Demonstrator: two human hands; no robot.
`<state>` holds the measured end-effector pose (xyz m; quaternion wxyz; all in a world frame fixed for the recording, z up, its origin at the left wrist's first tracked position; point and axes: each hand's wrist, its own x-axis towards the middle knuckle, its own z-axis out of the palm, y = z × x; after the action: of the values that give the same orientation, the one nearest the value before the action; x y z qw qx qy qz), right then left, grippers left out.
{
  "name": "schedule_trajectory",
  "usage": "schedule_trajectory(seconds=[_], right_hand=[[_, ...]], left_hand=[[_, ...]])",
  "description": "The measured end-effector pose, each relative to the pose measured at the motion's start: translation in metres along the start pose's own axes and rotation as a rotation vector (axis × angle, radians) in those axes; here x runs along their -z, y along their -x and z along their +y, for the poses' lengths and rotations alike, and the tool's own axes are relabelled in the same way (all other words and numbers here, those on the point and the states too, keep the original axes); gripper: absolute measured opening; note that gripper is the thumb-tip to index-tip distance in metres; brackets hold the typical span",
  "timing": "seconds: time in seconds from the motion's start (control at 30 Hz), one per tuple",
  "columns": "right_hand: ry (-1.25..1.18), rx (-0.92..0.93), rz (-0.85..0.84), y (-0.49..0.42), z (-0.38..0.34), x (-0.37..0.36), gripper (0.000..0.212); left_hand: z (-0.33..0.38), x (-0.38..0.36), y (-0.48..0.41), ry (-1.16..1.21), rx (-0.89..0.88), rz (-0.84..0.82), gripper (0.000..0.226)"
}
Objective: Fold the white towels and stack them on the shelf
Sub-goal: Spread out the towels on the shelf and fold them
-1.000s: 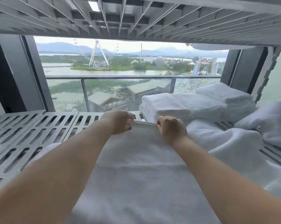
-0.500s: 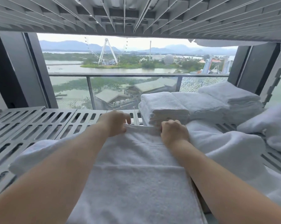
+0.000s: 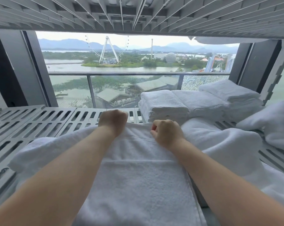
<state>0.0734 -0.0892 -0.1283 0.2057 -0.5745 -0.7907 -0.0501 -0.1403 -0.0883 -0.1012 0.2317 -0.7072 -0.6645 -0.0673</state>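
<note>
Both fists — left hand (image 3: 113, 121), right hand (image 3: 166, 133) — pinch the white towel (image 3: 138, 176)'s far hem on the slatted shelf (image 3: 32, 121) — I'd keep corners level.

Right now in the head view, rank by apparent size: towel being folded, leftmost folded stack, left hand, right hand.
Largest to smallest, as they look:
1. towel being folded, nearest the camera, so inflated.
2. leftmost folded stack.
3. left hand and right hand: alike, not ranked.
</note>
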Motion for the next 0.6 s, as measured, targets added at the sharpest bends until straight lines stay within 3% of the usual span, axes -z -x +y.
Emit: schedule_trajectory(seconds=[0.07,0.17,0.37,0.6], right_hand=[[-0.068,-0.013,-0.063,0.005,-0.001,0.002,0.028],[0.012,0.002,-0.107,0.011,-0.004,0.002,0.045],[0.204,0.026,-0.037,0.016,-0.03,-0.003,0.043],[-0.049,0.2,0.047,0.029,-0.086,-0.006,0.041]], left_hand=[[0.004,-0.003,0.005,-0.036,0.007,-0.03,0.018],[0.005,-0.004,0.014,-0.008,0.017,-0.02,0.025],[-0.009,0.017,0.04,-0.017,0.153,-0.118,0.032],[-0.032,0.036,0.096,-0.008,0.22,-0.016,0.054]])
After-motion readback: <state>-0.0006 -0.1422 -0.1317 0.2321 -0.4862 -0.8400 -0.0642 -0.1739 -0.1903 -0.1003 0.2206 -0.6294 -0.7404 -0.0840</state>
